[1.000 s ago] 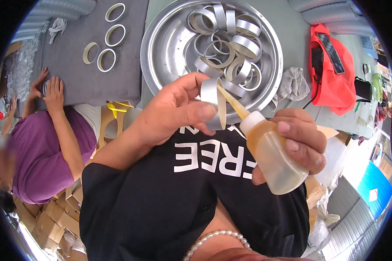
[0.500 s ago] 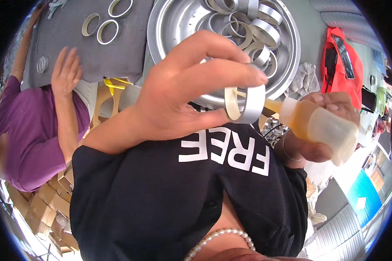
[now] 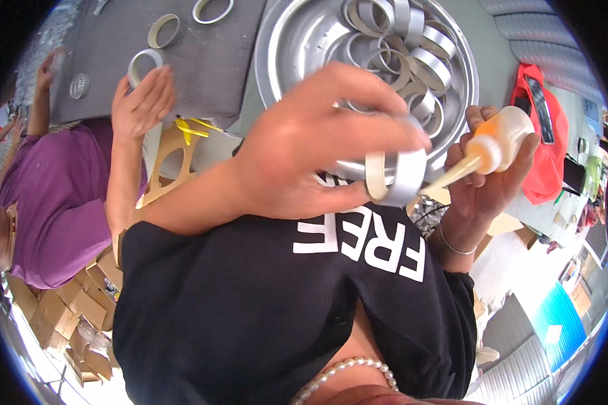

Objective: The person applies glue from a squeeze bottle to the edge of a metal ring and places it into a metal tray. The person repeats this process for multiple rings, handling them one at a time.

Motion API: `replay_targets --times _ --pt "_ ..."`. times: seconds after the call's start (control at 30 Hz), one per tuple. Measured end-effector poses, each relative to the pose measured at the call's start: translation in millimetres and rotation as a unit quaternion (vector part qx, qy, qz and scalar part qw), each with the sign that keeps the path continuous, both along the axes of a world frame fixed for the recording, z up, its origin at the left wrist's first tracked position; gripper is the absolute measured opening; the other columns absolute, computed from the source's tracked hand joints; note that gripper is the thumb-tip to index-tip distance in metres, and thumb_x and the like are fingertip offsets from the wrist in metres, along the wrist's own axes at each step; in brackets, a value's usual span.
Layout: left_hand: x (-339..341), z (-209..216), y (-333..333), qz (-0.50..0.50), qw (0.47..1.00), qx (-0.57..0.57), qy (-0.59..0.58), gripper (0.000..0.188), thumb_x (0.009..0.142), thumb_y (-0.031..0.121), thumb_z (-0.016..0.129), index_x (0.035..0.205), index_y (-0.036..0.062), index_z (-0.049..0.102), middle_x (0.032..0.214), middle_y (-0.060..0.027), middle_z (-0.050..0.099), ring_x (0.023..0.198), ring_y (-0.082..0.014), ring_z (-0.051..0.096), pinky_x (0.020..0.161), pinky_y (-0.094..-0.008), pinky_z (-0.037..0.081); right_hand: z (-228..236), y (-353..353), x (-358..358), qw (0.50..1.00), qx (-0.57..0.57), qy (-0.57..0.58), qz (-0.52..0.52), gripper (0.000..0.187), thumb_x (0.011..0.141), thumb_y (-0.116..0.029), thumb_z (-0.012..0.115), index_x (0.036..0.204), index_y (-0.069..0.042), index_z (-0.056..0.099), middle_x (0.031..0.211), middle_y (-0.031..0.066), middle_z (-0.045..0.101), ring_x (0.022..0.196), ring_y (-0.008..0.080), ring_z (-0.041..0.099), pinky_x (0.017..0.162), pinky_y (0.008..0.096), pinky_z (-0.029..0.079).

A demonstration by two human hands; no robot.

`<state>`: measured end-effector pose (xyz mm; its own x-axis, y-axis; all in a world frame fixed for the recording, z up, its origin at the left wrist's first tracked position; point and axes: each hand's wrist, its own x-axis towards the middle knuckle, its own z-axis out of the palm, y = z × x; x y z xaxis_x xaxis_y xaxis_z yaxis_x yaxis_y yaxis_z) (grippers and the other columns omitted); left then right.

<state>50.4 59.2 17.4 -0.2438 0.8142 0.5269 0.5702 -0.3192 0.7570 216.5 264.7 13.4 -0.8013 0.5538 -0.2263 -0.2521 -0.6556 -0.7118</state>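
Observation:
My left hand [image 3: 304, 145] pinches a wide silvery ring [image 3: 412, 177] with a cream inner face between thumb and fingers; the ring is blurred. My right hand [image 3: 483, 192] is wrapped round a translucent squeeze bottle [image 3: 508, 138] holding amber liquid. Its long thin nozzle [image 3: 452, 174] slants down toward the ring, the tip close to the ring's right lower edge; whether they touch I cannot tell. Beyond my hands stands a round metal basin [image 3: 267, 57], with several similar rings [image 3: 431, 69] heaped in its right half.
At left, a person in purple has a hand [image 3: 144, 101] on a ring [image 3: 142, 62] on the dark grey table cover [image 3: 209, 74]. Two more rings [image 3: 163, 30] lie behind it. A red bag [image 3: 544, 148] sits right of the basin. Cardboard boxes [image 3: 61, 314] are piled lower left.
The nozzle has come out of the ring, and the bottle has tipped so its base points up and away. The person at left has reached a ring on the table.

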Motion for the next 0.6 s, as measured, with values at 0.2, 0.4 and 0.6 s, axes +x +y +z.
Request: replay_targets --times 0.2,0.4,0.6 --pt "-32.1 -30.2 -52.8 0.323 0.93 -0.159 -0.068 0.068 0.069 0.016 0.083 0.129 0.0015 0.055 0.118 -0.0134 0.055 0.105 -0.0228 0.058 0.085 -0.0337 0.053 -22.1 25.1 19.1 0.989 -0.095 0.11 -0.026 0.064 0.098 -0.058 0.045 0.115 0.004 0.052 0.105 0.016 0.057 0.053 0.0094 0.052 0.049 0.0218 0.042" --pt "-73.2 -57.0 -62.5 0.476 0.822 -0.192 0.246 0.055 0.073 0.016 0.08 0.122 0.0028 0.06 0.113 -0.0142 0.058 0.093 -0.0281 0.061 0.077 -0.0356 0.052 -24.2 27.9 29.9 0.987 0.015 0.089 -0.134 0.06 0.096 -0.056 0.05 0.111 0.002 0.055 0.102 0.0214 0.061 0.058 0.0157 0.054 0.046 0.0237 0.04" --pt "-4.7 -34.4 26.4 0.216 0.933 -0.276 0.082 0.068 0.074 0.038 0.08 0.122 -0.0026 0.055 0.111 -0.0183 0.058 0.104 -0.0339 0.058 0.089 -0.0429 0.047 -10.0 12.9 24.6 0.97 0.1 0.037 -0.22 0.067 0.093 -0.059 0.053 0.11 0.006 0.052 0.097 0.02 0.059 0.066 0.0203 0.059 0.045 0.0242 0.047"
